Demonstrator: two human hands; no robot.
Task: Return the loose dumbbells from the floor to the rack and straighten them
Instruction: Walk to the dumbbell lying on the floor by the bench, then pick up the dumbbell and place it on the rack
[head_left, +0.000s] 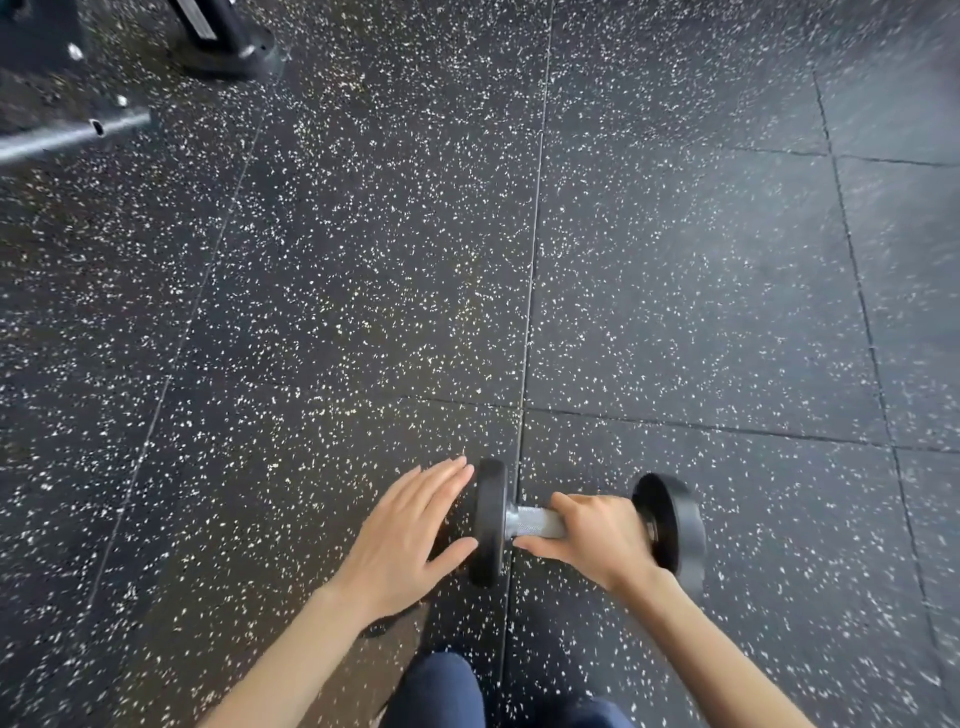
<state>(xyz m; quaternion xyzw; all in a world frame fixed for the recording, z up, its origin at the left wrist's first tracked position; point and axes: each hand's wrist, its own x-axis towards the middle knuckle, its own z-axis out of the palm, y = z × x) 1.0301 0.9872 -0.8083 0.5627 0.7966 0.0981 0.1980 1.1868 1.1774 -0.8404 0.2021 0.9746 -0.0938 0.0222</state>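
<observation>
Here's the dumbbell (535, 522), down low and near me, lying crosswise from left to right over the speckled black floor (363, 260). It straddles the long seam (532, 260) that runs away from me. My right hand (597, 540) is on the knurled silver handle (537, 522), fingers (569, 505) curled over the top and thumb tucked underneath, gripping it at the right end, close against the right plate (675, 525). That plate is blurred. I can't tell whether the weight is resting on the floor or just off it.

My left hand (405, 530) is open and flat, palm down, holding nothing. Its straight fingertips reach the outer face of the left plate (489, 519), with the thumb at the plate's lower rim; whether they're actually touching, I can't say.

My 2 knees (441, 691), in dark blue, poke in at the near edge. Far off to the left sit a metal bar (72, 135) and a round black base (228, 47), well apart from the dumbbell.
</observation>
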